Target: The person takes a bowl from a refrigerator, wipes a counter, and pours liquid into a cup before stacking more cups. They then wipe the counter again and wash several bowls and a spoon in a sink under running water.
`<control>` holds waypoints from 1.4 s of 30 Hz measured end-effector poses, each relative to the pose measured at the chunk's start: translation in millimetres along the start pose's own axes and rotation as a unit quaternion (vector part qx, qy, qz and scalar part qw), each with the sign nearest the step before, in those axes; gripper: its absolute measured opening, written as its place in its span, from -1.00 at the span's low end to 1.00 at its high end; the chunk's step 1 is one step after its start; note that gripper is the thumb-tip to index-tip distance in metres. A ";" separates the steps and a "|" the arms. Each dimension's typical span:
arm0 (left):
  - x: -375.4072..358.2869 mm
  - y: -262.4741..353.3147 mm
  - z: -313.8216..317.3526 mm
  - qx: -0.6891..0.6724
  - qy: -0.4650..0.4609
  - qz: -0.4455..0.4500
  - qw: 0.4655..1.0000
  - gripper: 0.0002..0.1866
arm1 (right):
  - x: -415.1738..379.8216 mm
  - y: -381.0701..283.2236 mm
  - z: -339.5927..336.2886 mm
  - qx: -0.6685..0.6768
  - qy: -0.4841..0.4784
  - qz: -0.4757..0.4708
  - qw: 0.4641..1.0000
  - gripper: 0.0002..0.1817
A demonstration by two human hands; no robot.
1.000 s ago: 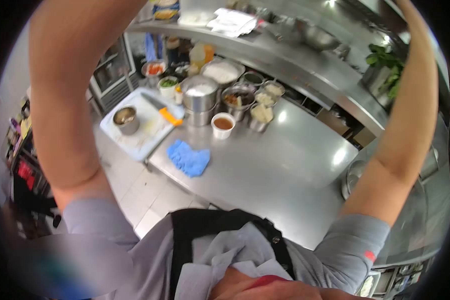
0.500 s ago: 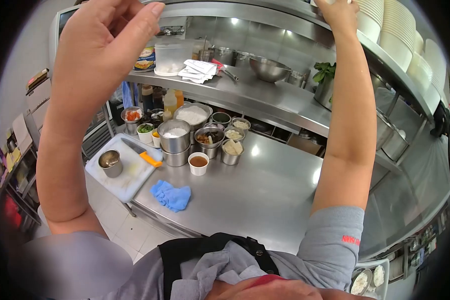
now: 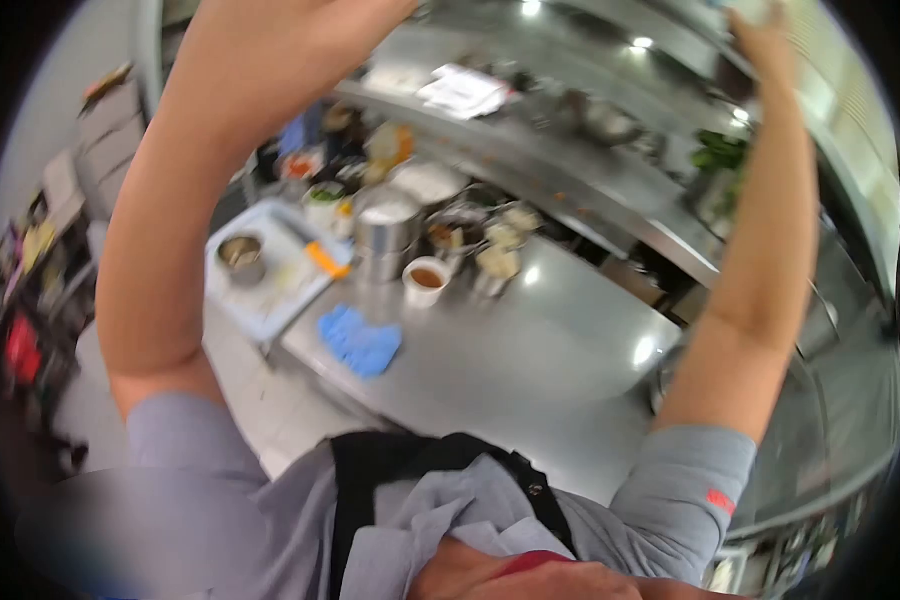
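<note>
My left hand (image 3: 295, 50) is raised high at the upper left, its fingers cut off by the top edge. High at the upper right, my right hand (image 3: 767, 40) is beside the top shelf with the stacked pale containers (image 3: 842, 50); its fingers are blurred and partly out of view. Far below both hands, a blue cloth (image 3: 360, 341) lies crumpled on the steel counter (image 3: 510, 355). A white cup of brown sauce (image 3: 426, 283) stands behind it. A knife with an orange handle (image 3: 327, 260) and a metal cup (image 3: 241, 261) rest on the white cutting board (image 3: 280, 300).
Metal pots (image 3: 385, 222) and several small ingredient containers crowd the back left of the counter. Above them runs a steel shelf (image 3: 560, 160) with white papers (image 3: 465, 92) and a blurred metal bowl. A leafy green plant (image 3: 720, 150) is in a pot at the right.
The view has tilted and blurred, with the counter items now higher and further right. Both arms remain raised; my left hand has risen further out of the top of the frame.
</note>
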State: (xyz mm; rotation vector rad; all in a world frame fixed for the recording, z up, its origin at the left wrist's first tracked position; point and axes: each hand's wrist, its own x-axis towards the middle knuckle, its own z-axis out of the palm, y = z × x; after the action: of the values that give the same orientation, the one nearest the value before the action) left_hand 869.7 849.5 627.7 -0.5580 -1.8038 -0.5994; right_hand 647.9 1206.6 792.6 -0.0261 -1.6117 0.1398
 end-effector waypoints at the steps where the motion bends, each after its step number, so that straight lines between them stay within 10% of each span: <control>1: -1.2 17.4 -5.1 0.009 -0.003 -0.030 0.999 -0.79 | -1.1 4.6 4.5 0.004 -0.007 -0.005 1.000 -0.14; 14: -66.9 -23.4 -55.7 -0.032 0.027 -0.106 0.993 -0.82 | -116.1 -52.3 -49.5 0.261 0.028 -0.146 0.954 -0.61; 21: -164.5 -128.8 -145.0 -0.004 0.011 -0.232 0.973 -0.69 | -357.9 -191.9 -152.0 0.473 -0.376 -0.282 0.745 -0.72; 26: -276.9 -236.9 -205.0 0.062 -0.076 -0.379 0.920 -0.76 | -541.7 -289.8 -114.0 0.538 -0.651 0.177 0.506 -0.84; 31: -402.5 -275.7 -239.7 -0.007 -0.181 -0.550 0.815 -0.78 | -631.2 -398.4 -76.3 0.516 -0.740 0.251 0.352 -0.31; 37: -433.7 -290.0 -284.0 0.002 -0.228 -0.647 0.728 -0.78 | -631.5 -505.3 -30.2 0.449 -0.713 0.444 0.304 -0.07; 42: -443.9 -333.0 -321.3 0.049 -0.174 -0.670 0.720 -0.77 | -662.7 -530.4 13.4 0.443 -0.703 0.476 0.288 -0.49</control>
State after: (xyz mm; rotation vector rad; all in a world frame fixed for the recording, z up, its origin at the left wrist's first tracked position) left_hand 1015.5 353.2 248.9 0.9530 -2.3997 -1.3881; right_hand 702.5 611.2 190.0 0.0113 -2.6708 2.7310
